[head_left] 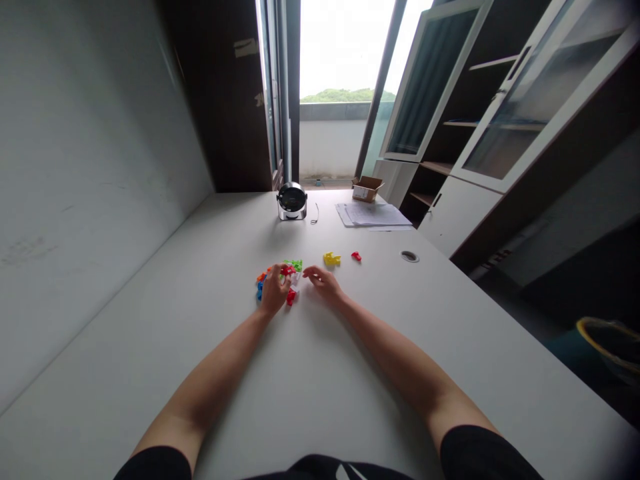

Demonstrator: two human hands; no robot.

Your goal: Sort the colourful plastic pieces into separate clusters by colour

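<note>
Both my arms reach out over a pale grey table. My left hand rests on a small cluster of coloured plastic pieces, red, green, orange, blue and white, its fingers curled over them. My right hand lies just right of the cluster, fingers bent and pinched toward a white piece; what it holds is too small to make out. A yellow piece and a red piece lie apart, a little beyond my right hand.
A small round chrome device stands at the table's far end beside a thin cable. A stack of papers and a small cardboard box lie at the far right. A cable hole sits near the right edge. Glass-door cabinets stand to the right.
</note>
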